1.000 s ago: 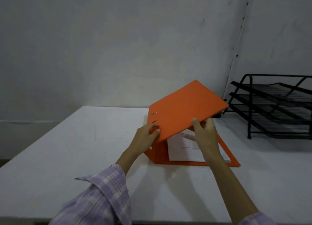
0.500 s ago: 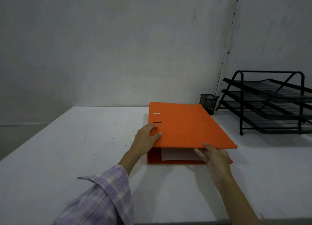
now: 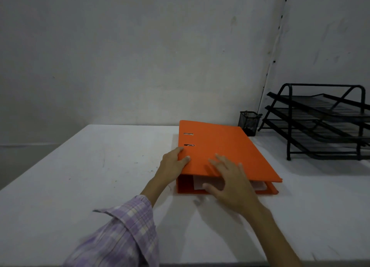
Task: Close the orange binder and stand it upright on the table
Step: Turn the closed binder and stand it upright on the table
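The orange binder (image 3: pixel 224 152) lies flat on the white table (image 3: pixel 100 176) with its cover down, spine to the left. White papers show in the gap at its near edge. My left hand (image 3: pixel 172 164) grips the near end of the spine, thumb on top of the cover and fingers around the side. My right hand (image 3: pixel 230 180) lies flat on the cover's near edge with its fingers spread. Its thumb hangs in front of the papers.
A black mesh pen cup (image 3: pixel 249 123) stands just behind the binder's far right corner. A black three-tier wire tray rack (image 3: pixel 324 122) fills the table's right side. The grey wall rises behind the table's far edge.
The raised cover has come down onto the papers and the binder now lies shut. My right hand slid left from the cover's near right corner onto its top. My left hand stayed at the spine.
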